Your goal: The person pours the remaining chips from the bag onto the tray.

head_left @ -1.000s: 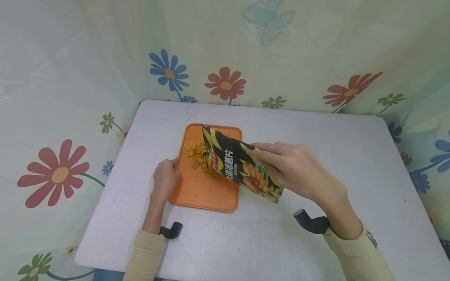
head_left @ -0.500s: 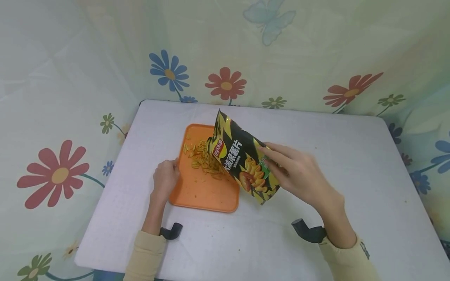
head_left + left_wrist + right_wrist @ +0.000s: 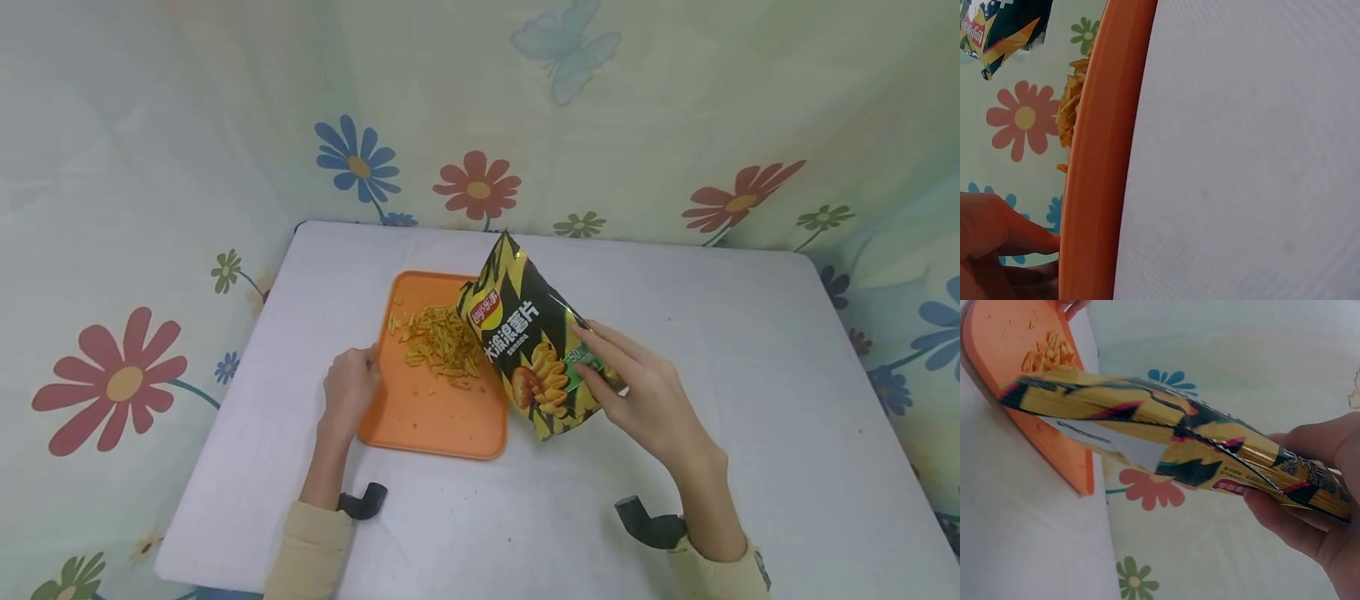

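My right hand (image 3: 651, 398) grips a black and yellow potato chip bag (image 3: 525, 342) by its lower right part. The bag is tilted, its upper left end over the right side of an orange tray (image 3: 427, 425). Crinkled chip pieces (image 3: 442, 342) lie heaped on the tray beside the bag's end. At the tray's left edge, my left hand (image 3: 350, 387) pinches the rim. The left wrist view shows that hand's thumb and fingers (image 3: 1029, 240) against the tray wall. In the right wrist view, fingers and thumb (image 3: 1285, 528) close round the bag from both sides.
The tray rests on a white-covered table (image 3: 570, 517). A few crumbs dot the cover. Behind and at the left hangs a flower-printed curtain (image 3: 637, 125). Black curved mounts (image 3: 651, 525) sit on both wrists.
The bag has swung up and to the right, turning its printed front to the head view. More of the chip heap shows. My left hand holds the same place.
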{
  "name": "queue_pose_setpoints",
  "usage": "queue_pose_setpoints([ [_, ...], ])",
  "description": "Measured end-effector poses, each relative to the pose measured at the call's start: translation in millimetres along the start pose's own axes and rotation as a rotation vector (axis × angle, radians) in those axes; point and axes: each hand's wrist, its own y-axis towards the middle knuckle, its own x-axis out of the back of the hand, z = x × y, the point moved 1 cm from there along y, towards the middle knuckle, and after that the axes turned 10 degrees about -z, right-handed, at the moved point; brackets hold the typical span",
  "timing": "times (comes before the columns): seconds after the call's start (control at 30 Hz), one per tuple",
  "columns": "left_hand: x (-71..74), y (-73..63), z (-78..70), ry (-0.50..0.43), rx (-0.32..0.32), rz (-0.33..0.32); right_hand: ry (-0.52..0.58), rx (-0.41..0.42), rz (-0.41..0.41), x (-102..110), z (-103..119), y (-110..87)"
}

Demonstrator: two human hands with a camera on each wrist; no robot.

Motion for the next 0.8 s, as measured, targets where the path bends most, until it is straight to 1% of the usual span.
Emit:
queue_pose_setpoints([
  [0.2,-0.6,-0.8,-0.3,-0.006,0.01,-0.004,-0.023,-0.028,-0.115,-1.6,-6.4,-9.9],
  [0.37,-1.0,-1.4,-0.1,-0.005,0.009,-0.006,-0.025,-0.07,-0.188,-2.5,-9.9,-18.9],
  [0.5,-1.1,-1.7,0.4,-0.007,0.009,-0.004,-0.018,-0.078,-0.263,-3.4,-13.8,-25.6],
  [0.63,-0.6,-1.3,-0.5,-0.01,0.01,-0.003,-0.028,-0.09,-0.315,-3.4,-19.3,-32.3],
  [0.8,-0.3,-1.8,-2.0,-0.007,0.017,0.003,-0.042,-0.107,-0.356,-1.2,-27.0,-40.9],
])
